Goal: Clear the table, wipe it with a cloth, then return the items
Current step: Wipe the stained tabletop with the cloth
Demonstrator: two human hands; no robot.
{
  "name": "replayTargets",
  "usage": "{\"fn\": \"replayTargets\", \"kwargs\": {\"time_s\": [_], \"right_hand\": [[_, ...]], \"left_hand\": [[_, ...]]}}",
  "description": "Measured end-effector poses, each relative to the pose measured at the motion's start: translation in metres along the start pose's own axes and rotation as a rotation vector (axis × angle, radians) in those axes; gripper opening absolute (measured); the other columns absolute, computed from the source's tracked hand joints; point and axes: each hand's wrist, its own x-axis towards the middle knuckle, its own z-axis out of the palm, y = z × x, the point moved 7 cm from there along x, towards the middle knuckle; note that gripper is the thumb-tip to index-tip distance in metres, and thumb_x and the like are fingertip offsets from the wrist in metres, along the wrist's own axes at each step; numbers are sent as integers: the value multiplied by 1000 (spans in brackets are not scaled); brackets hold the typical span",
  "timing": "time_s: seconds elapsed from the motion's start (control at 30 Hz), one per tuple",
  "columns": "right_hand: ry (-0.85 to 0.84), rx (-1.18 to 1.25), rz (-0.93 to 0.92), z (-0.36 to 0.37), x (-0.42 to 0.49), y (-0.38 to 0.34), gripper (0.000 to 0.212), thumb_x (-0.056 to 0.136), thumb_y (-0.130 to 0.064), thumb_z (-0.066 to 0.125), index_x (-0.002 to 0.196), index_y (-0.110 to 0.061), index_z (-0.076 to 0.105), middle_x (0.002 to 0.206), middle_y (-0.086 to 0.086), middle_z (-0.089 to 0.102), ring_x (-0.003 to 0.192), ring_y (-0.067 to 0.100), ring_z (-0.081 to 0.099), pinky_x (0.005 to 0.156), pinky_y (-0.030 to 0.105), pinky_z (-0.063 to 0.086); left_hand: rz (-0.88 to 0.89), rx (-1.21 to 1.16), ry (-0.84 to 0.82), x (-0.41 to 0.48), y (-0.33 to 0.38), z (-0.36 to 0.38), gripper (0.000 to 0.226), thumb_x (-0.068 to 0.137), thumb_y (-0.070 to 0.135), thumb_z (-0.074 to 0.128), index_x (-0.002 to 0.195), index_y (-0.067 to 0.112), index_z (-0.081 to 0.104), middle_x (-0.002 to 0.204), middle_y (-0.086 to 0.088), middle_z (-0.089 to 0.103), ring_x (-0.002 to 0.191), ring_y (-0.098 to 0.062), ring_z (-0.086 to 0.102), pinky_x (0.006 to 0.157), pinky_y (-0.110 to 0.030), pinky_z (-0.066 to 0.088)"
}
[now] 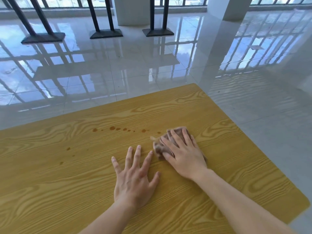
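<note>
One crumpled brown cloth (157,146) lies right of centre on the wood-grain table (219,115), near its right edge, pressed under the right hand (184,154), whose fingers are straight and spread. The left hand (133,179) rests splayed just beside it, holding nothing; wide tabletop spotted with brown drops (112,128) stretches leftward. Three black bases (106,33) stand on glossy tiles (135,65) beyond
</note>
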Motion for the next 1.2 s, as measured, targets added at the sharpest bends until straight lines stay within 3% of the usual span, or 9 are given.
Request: {"fn": "replayTargets", "kwargs": {"time_s": [0.07,0.23,0.37,0.47,0.6,0.7,0.9,1.1,1.2], "right_hand": [[7,-38,11,0,-23,16,61,92,-73,9,149,-56,-8,162,-17,-15,148,21,-24,122,47,-3],[-94,66,360,-4,52,36,64,93,-71,11,151,-51,-5,164,-7,-17,147,33,-25,120,54,-7],[-70,42,157,-1,56,-30,62,93,-70,11,150,-53,-5,164,-9,-16,147,31,-26,120,53,-9],[-35,-21,67,5,11,-20,61,92,-73,8,146,-58,-14,161,-17,-21,147,21,-27,121,48,-7],[-97,23,329,3,18,29,62,91,-73,8,148,-57,-9,163,-13,-18,148,25,-25,121,50,-6],[-56,57,427,0,37,2,65,92,-71,10,153,-49,-2,165,-5,-15,148,34,-22,120,55,-5],[-50,-44,-64,12,-10,-80,62,91,-76,6,146,-57,-15,160,-15,-24,145,23,-32,121,49,-8],[-87,65,297,-3,96,-34,64,93,-72,8,152,-51,-4,164,-8,-14,148,30,-22,121,52,-5],[-90,48,217,0,98,-55,61,95,-69,9,151,-51,-5,164,-8,-14,148,31,-22,121,53,-4]], "left_hand": [[-6,11,1,1,0,0,80,88,77,14,157,36,12,166,1,2,152,-24,-10,113,-69,-9],[-13,20,-37,1,1,-2,81,89,76,10,157,33,2,166,2,-9,150,-23,-20,110,-69,-16],[13,-70,-60,1,0,-5,78,89,73,17,157,36,3,165,7,-12,148,-17,-25,110,-65,-21],[71,-112,-71,-5,-27,-13,70,91,70,22,154,40,17,166,9,-1,150,-11,-17,116,-58,-16],[-1,-10,5,-25,-104,-19,66,93,70,10,155,45,10,166,6,-1,150,-15,-17,117,-58,-14],[-21,8,3,-34,-126,-12,68,91,75,-2,153,49,1,166,5,-6,149,-17,-21,118,-59,-10],[-18,17,33,-33,-125,-11,67,93,75,9,154,47,12,166,3,8,152,-20,-7,119,-60,0],[-27,8,39,-31,-125,-13,66,93,75,16,153,47,15,165,4,9,152,-19,-7,119,-59,-1],[-22,7,48,-33,-124,-15,67,92,74,16,153,48,11,166,4,3,151,-18,-12,119,-58,-6]]}}
